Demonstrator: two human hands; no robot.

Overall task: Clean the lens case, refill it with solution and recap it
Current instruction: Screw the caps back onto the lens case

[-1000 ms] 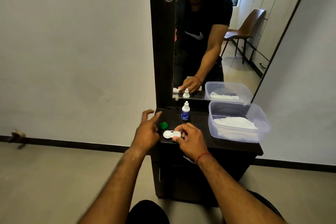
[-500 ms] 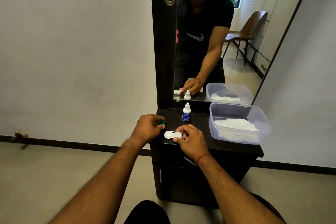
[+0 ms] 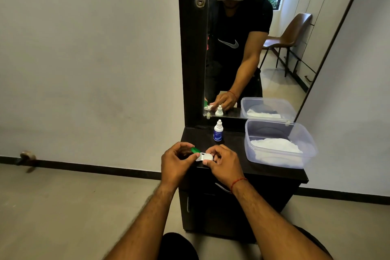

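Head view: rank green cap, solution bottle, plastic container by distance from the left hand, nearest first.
1. green cap: held in the left hand itself.
2. solution bottle: upright, further back and slightly to the right.
3. plastic container: far right, past the right hand.

White swoosh logo [image 3: 229, 43] on the black T-shirt [image 3: 236, 25] reflected in the mirror [image 3: 276, 82], twelve o'clock; small white dropper bottle [image 3: 218, 132] carries an unreadable blue label.

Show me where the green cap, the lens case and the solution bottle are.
green cap [image 3: 195, 150], head view, its visible green side
lens case [image 3: 206, 156], head view, its round white part
solution bottle [image 3: 217, 135], head view, its blue label
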